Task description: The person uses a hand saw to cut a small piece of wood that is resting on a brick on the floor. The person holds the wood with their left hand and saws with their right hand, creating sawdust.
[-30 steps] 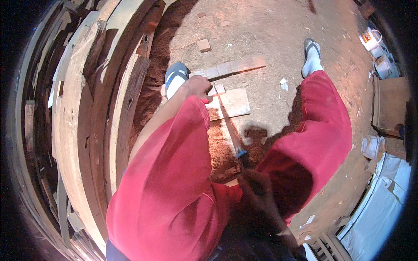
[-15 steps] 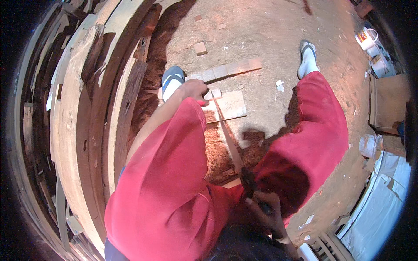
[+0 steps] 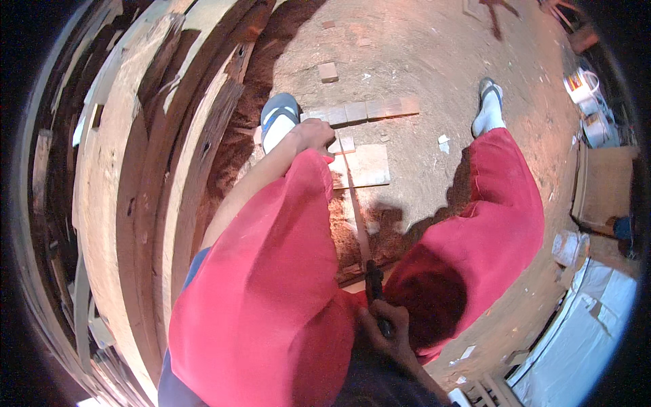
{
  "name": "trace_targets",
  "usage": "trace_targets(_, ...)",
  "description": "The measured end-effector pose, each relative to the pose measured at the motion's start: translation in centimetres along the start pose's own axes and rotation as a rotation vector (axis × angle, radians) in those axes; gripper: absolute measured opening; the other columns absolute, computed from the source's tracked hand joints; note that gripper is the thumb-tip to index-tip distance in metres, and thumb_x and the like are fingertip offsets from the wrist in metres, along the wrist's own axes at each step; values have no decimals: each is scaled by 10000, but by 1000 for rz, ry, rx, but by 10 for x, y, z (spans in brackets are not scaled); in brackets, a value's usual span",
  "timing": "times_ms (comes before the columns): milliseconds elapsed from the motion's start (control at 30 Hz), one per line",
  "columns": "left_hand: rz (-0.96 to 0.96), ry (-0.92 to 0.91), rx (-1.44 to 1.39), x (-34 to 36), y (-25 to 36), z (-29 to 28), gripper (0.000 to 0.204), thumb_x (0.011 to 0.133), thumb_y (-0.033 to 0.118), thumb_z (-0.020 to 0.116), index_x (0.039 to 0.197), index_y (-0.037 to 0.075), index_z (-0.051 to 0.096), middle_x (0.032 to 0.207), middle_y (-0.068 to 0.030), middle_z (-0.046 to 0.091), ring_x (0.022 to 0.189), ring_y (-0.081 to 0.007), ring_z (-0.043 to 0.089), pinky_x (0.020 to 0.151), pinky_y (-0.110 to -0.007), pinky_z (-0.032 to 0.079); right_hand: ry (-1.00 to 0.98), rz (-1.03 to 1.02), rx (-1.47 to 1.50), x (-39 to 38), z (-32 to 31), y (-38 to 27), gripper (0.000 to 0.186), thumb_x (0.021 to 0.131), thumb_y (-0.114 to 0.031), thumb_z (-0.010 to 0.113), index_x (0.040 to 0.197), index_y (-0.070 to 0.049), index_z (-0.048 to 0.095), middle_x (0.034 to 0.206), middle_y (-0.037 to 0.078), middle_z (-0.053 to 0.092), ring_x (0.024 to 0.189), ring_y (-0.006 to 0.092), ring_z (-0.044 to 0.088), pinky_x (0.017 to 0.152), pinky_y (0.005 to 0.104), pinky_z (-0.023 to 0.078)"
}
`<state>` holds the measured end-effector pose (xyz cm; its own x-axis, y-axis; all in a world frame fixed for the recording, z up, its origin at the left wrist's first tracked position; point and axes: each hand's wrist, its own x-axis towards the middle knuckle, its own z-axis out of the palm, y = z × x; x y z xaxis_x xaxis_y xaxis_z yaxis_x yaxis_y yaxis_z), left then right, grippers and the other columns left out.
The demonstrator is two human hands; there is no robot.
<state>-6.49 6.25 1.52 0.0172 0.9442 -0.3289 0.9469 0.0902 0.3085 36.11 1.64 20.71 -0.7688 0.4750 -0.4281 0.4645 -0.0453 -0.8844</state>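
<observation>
My right hand [image 3: 390,327] is wrapped around the dark handle of a handsaw [image 3: 359,220], low between my thighs in red trousers. Its long, narrow blade points away from me to a small piece of wood [image 3: 346,145], with the tip close to my left hand. Fingers curled, my left hand [image 3: 313,137] presses down beside my left foot; what lies under it is mostly hidden. A flat pale board [image 3: 368,167] rests on the ground to the right of that hand, partly under the blade. Just beyond, several wooden blocks [image 3: 380,109] form a row.
Long rough timbers [image 3: 125,176] are stacked along my left side. Reddish sawdust [image 3: 347,237] covers the ground under the blade. One loose wooden block [image 3: 328,72] lies farther off. To the right stand white buckets [image 3: 582,88], a cardboard box [image 3: 603,186] and a whitish sheet [image 3: 576,332].
My right hand and the saw handle have shifted slightly left and become more upright in view. My left hand stays at the same wood. The whole view has tilted a little.
</observation>
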Motion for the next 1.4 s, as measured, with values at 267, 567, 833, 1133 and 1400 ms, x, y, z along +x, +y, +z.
trace_targets(267,49,-83,90,7,1,-1,342,836,345,689,895,16,761,926,-231,746,938,-418,732,847,-503,582,607,229,-268,25,58,44,203,956,-94,691,781,-39,605,663,-2,512,621,95,453,581,330,418)
trace_targets(567,-2,-96,114,8,-4,6,264,841,232,654,948,23,774,997,-224,755,1003,-395,732,882,-487,583,75,94,40,31,20,27,169,988,-174,628,951,-19,685,841,44,677,782,111,585,727,338,500)
trace_targets(833,-31,-78,43,4,-7,2,283,818,255,680,930,13,776,996,-235,752,985,-410,729,869,-484,581,85,91,309,34,38,24,219,992,-207,612,1024,-18,718,902,31,717,829,110,612,752,330,510)
trace_targets(1133,-72,-84,62,-26,18,-18,454,753,433,751,884,-1,770,886,-259,727,874,-438,723,795,-502,581,-89,-53,247,26,23,24,145,997,-162,643,992,-27,696,877,-6,673,808,80,568,705,294,466)
trace_targets(1400,2,47,32,-21,51,14,497,675,472,755,799,-9,764,774,-276,696,819,-450,709,764,-517,569,-38,20,169,-4,-4,24,223,994,-160,673,832,-14,626,696,-37,542,692,43,458,602,265,381)
